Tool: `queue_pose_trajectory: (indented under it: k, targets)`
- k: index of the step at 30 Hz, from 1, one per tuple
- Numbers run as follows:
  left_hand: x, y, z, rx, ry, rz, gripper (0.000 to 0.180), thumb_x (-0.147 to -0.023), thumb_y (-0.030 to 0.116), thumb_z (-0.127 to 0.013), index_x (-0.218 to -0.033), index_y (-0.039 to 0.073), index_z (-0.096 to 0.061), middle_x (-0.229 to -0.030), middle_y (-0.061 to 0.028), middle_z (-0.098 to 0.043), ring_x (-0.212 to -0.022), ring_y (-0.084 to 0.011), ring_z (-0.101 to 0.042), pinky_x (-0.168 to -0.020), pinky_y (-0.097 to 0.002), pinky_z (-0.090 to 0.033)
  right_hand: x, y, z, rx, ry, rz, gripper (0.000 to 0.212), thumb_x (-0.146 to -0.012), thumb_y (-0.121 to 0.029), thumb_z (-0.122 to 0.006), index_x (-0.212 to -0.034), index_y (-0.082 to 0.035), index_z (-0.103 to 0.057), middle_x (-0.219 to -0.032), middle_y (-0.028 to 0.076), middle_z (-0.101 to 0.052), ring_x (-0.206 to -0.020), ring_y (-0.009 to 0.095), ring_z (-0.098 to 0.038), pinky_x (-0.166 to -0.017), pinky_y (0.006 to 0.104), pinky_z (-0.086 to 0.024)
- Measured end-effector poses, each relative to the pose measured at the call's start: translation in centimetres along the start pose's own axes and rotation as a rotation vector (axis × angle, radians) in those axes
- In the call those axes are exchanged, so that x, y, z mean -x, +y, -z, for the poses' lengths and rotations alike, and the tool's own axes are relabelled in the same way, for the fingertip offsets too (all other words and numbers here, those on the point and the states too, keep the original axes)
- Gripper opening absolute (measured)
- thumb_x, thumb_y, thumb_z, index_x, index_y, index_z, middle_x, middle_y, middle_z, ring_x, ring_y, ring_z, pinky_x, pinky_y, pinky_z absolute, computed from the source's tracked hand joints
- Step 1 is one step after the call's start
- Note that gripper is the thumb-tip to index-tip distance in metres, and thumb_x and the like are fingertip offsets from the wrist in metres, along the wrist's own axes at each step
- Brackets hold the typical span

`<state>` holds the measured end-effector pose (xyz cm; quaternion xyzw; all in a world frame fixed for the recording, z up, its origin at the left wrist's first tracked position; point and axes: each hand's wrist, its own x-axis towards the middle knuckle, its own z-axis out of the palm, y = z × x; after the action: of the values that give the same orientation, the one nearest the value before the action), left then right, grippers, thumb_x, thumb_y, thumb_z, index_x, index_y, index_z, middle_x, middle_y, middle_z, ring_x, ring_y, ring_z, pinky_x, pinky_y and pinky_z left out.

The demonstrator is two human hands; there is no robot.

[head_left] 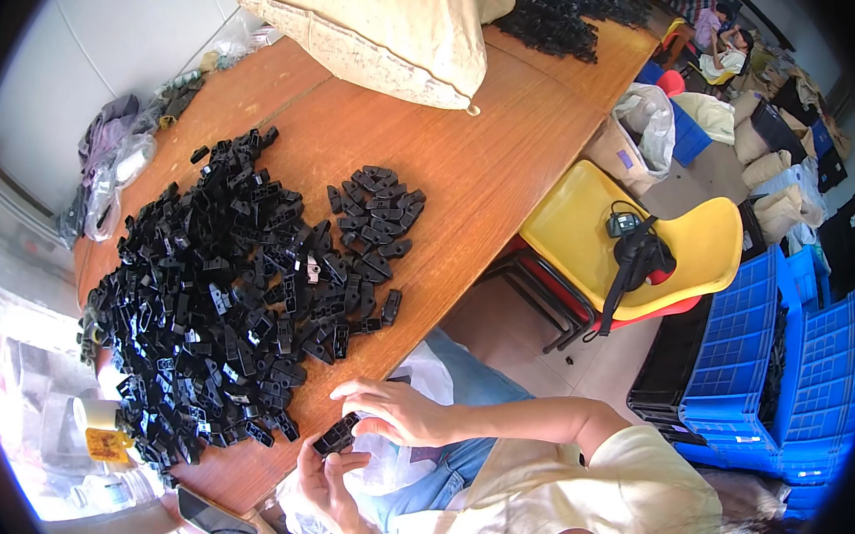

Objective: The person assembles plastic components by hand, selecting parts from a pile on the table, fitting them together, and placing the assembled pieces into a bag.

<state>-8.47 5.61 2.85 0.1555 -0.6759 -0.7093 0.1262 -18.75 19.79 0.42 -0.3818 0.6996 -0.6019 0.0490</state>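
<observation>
Black part (336, 438), likely light, stiff, slick; best held by its sides. Left hand (331, 486) pinches it; right hand (399, 411) meets its upper end, grip unclear. Pile (239, 304) nearby.

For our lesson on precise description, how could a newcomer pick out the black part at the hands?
Start at the brown table with its heap of black parts. At the near edge, find the right hand beside the left hand. The small black part between their fingers is set apart by being held, clear of the heap.
</observation>
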Motion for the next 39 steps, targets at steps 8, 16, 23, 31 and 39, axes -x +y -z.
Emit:
queue_pose_trajectory:
  k: [8, 16, 23, 31, 39]
  targets:
    - [0.3, 1.4, -1.2, 0.057, 0.003, 0.078, 0.027, -0.093, 0.007, -0.05, -0.115, -0.009, -0.051, -0.092, -0.0153, -0.066, -0.076, -0.021, -0.068, -0.069, -0.0284, -0.055, 0.2, 0.1, -0.3, -0.215, -0.109, -0.099, 0.027, -0.084, 0.006, -0.06, -0.109, -0.001, -0.054, -0.121, 0.013, -0.054, -0.1, 0.024, -0.058, -0.082, 0.0326, -0.049]
    - [-0.3, -0.2, -2.1, -0.543, 0.024, -0.3, 0.033, -0.084, -0.005, -0.06, -0.115, -0.002, -0.053, -0.095, -0.016, -0.066, -0.075, -0.0225, -0.07, -0.065, -0.0304, -0.054, 0.5, 0.0, 0.8, -0.568, -0.068, -0.331, 0.036, -0.081, 0.005, -0.063, -0.115, -0.004, -0.058, -0.113, 0.008, -0.057, -0.099, 0.018, -0.059, -0.086, 0.0305, -0.048]
    - [0.2, -1.8, -2.2, -0.574, -0.078, -0.332, 0.035, -0.08, -0.01, -0.06, -0.112, -0.002, -0.048, -0.098, -0.0173, -0.064, -0.07, -0.0261, -0.069, -0.055, -0.0316, -0.054, 1.7, 0.6, 0.0, -0.386, 0.04, -0.281, 0.036, -0.079, 0.005, -0.066, -0.112, -0.004, -0.06, -0.104, 0.007, -0.059, -0.091, 0.015, -0.056, -0.08, 0.0278, -0.047]
    - [1.0, -3.1, -0.5, -0.785, -0.056, -0.214, 0.031, -0.078, 0.02, -0.075, -0.095, 0.001, -0.057, -0.08, -0.0118, -0.066, -0.066, -0.0235, -0.067, -0.053, -0.031, -0.05, 3.6, 2.5, 1.2, 0.132, -0.034, -0.278, 0.024, -0.077, 0.003, -0.069, -0.099, 0.0, -0.062, -0.098, 0.012, -0.058, -0.079, 0.025, -0.063, -0.068, 0.0325, -0.052]
    - [4.4, -6.6, -3.4, -0.995, -0.737, -0.153, 0.017, -0.071, 0.016, -0.065, -0.081, 0.003, -0.06, -0.063, -0.0119, -0.062, -0.067, -0.0297, -0.061, -0.068, -0.0392, -0.047, 3.9, 3.2, 2.7, 0.104, -0.048, -0.305, 0.014, -0.083, 0.002, -0.064, -0.097, 0.001, -0.062, -0.087, 0.012, -0.061, -0.075, 0.019, -0.063, -0.057, 0.0278, -0.051]
